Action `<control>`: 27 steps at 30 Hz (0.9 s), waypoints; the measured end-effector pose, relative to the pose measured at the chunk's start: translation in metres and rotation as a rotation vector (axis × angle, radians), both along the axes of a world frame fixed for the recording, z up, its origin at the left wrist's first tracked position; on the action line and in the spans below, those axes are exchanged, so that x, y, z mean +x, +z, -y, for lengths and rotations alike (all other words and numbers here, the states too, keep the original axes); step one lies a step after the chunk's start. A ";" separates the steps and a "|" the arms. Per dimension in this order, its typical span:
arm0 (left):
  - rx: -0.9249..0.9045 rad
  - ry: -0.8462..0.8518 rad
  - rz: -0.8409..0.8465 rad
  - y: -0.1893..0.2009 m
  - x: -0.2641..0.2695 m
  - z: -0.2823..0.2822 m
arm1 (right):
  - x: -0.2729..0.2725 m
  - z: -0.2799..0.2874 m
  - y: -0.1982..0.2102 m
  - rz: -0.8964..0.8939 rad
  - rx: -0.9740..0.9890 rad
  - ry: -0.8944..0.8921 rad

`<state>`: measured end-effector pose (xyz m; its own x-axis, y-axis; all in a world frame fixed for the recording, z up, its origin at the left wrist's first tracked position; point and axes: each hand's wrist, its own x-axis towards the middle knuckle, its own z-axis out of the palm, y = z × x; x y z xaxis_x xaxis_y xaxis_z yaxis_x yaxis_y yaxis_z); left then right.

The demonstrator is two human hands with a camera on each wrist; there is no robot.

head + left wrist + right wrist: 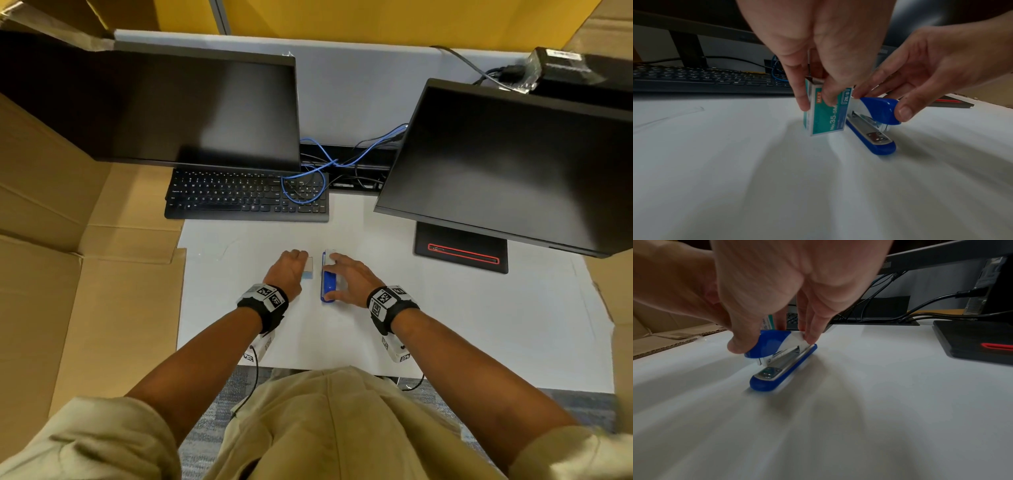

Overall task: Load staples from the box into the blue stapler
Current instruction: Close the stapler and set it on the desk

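A blue and white stapler (327, 281) (873, 123) (777, 356) lies on the white desk, its top closed over the blue base. My right hand (346, 275) (920, 78) (772, 305) grips its top, thumb at the near blue end and fingers at the far white end. Just left of it stands a teal and white staple box (309, 268) (827, 112) on one narrow end. My left hand (289, 270) (818, 48) pinches the box from above. In the right wrist view only a sliver of the box (767, 323) shows behind the thumb.
A black keyboard (246, 198) and two dark monitors (171, 109) (513, 164) stand behind the hands. A monitor base (460, 251) with a red stripe sits at the right. Flattened cardboard (68, 274) covers the desk's left side. Blue cables (308, 178) trail over the keyboard.
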<state>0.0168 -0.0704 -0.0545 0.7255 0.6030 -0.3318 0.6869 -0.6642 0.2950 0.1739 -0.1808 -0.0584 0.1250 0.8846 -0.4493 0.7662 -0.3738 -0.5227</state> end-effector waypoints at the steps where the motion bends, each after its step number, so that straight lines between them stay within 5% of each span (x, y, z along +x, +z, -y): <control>1: -0.006 -0.006 0.006 0.000 0.003 0.001 | 0.000 0.000 0.000 0.000 0.000 0.000; 27: -0.013 -0.001 0.043 -0.002 0.004 0.001 | -0.003 0.000 -0.005 0.020 -0.001 0.011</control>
<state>0.0211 -0.0713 -0.0569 0.7397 0.5981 -0.3084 0.6729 -0.6608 0.3325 0.1713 -0.1807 -0.0630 0.1239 0.8853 -0.4482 0.7806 -0.3658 -0.5068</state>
